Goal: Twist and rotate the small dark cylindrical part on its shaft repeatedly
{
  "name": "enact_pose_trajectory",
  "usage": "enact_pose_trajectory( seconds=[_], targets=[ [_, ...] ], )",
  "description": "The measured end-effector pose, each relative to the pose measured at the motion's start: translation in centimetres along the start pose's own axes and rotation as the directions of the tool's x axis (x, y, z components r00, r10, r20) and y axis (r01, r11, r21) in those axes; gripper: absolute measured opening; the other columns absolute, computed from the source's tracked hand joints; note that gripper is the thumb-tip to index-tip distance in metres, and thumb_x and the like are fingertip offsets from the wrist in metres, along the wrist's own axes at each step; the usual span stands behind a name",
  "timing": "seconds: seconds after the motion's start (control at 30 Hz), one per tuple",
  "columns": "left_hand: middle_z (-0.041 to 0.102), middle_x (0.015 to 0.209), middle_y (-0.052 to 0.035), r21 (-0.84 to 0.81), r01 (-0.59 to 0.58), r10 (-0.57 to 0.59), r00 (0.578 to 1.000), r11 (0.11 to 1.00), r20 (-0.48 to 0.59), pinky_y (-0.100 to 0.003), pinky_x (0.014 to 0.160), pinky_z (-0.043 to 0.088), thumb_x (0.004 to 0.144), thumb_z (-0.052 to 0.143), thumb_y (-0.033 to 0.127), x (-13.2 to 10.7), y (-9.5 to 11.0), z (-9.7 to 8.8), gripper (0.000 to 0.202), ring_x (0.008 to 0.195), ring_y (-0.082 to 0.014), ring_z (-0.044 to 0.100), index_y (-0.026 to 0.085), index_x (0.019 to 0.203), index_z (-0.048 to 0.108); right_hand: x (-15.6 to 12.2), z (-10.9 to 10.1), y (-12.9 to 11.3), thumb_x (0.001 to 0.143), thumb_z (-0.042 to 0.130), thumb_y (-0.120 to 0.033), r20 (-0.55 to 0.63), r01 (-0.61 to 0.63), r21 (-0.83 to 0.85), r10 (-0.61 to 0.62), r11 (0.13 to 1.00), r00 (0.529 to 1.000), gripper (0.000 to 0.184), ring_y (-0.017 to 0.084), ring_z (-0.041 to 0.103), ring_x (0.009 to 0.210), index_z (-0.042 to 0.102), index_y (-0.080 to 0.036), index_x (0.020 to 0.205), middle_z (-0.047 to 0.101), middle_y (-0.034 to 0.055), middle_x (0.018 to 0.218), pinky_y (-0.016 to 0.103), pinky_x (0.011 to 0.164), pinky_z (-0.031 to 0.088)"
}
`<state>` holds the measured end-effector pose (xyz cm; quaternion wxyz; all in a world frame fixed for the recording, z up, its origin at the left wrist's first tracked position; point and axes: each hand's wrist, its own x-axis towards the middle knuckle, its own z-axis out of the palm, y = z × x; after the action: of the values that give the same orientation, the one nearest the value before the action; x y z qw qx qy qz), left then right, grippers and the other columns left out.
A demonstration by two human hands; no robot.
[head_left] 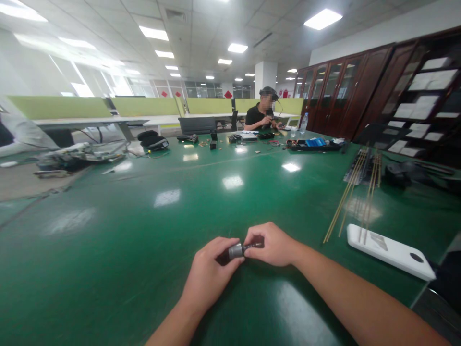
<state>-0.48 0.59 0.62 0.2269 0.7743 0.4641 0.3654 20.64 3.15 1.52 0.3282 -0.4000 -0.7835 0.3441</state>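
Observation:
A small silver metal cylinder [236, 251] sits between the thumb and fingers of my left hand [212, 263]. From its right end a thin dark rod [253, 245], which looks ridged, reaches into the pinch of my right hand [272, 244]. Both hands are closed and close together, low over the green tabletop [151, 250]. The cylinder lies roughly sideways, and its left end is partly hidden in my left hand. Whether rod and cylinder are one piece I cannot tell.
To the right lie a white oblong case [391, 251] and several thin yellowish rods [345, 202]. A person [256, 115] sits across the table beside a water bottle [304, 124]. A black tray [313, 145], a black pouch [153, 141] and a cluttered heap [77, 157] stand farther back.

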Motion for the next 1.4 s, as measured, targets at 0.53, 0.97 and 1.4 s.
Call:
enact_pose_trajectory(
  seconds=[0.53, 0.97, 1.4],
  targets=[
    [0.068, 0.093, 0.0007, -0.029, 0.037, -0.038, 0.999, 0.999, -0.039, -0.030, 0.079, 0.048, 0.075, 0.075, 0.020, 0.00, 0.10, 0.13, 0.028, 0.086, -0.0190, 0.063, 0.028, 0.101, 0.071, 0.05, 0.18, 0.70, 0.072, 0.074, -0.024, 0.004, -0.026, -0.024, 0.026, 0.999, 1.000, 0.010, 0.012, 0.058, 0.063, 0.070, -0.018, 0.079, 0.067, -0.0018, 0.069, 0.022, 0.058, 0.041],
    [0.068, 0.095, 0.0020, -0.038, 0.038, -0.039, 0.999, 0.999, -0.033, -0.029, 0.081, 0.047, 0.076, 0.076, 0.019, 0.14, 0.07, 0.11, 0.029, 0.088, -0.0178, 0.063, 0.029, 0.102, 0.071, 0.08, 0.00, 0.54, 0.074, 0.072, -0.025, 0.009, -0.034, -0.027, 0.034, 0.999, 0.999, 0.009, 0.012, 0.056, 0.062, 0.070, -0.017, 0.079, 0.066, -0.0017, 0.069, 0.021, 0.057, 0.039],
    [0.068, 0.095, 0.0017, -0.049, 0.055, -0.057, 0.998, 0.997, -0.041, -0.030, 0.080, 0.046, 0.076, 0.074, 0.025, 0.09, 0.26, 0.04, 0.026, 0.088, -0.0184, 0.062, 0.030, 0.101, 0.071, 0.01, -0.29, 0.60, 0.074, 0.071, -0.022, -0.003, -0.009, -0.034, 0.009, 0.999, 1.000, 0.007, 0.012, 0.058, 0.065, 0.070, -0.017, 0.079, 0.067, -0.0014, 0.071, 0.022, 0.060, 0.040]
  ],
)
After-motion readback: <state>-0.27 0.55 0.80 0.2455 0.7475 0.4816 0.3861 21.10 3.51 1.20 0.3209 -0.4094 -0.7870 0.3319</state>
